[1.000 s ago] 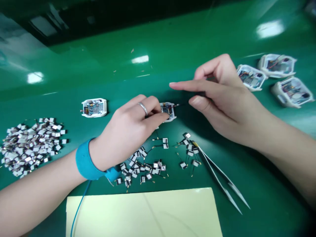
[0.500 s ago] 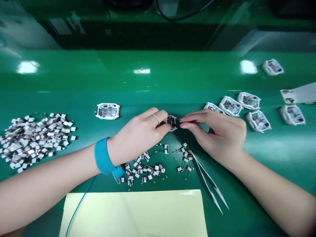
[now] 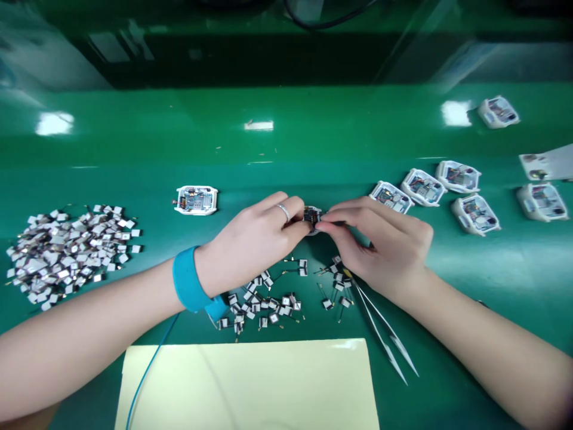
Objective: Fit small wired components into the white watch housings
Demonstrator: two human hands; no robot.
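Observation:
My left hand (image 3: 259,236), with a ring and a blue wrist strap (image 3: 190,279), closes its fingers round a small watch case (image 3: 312,220) with dark parts inside. Most of the case is hidden by the fingers. At its right edge, the thumb and forefinger of my right hand (image 3: 380,239) are pinched together; what lies between them is too small and covered to name. Small square modules with short leads (image 3: 264,304) lie loose below my left hand. A few similar modules (image 3: 338,283) lie under my right hand, beside white tweezers (image 3: 385,334).
A big heap of square modules (image 3: 74,251) is at the left. One open white watch case with a circuit board (image 3: 196,200) stands alone; several more (image 3: 459,177) stand at the right, near a white strip (image 3: 548,164). Yellow paper (image 3: 250,388) lies in front.
My right hand has moved slightly left, its fingertips now against the watch case's edge, covering the dark piece seen there before. My left hand keeps its hold. The view has shifted a little.

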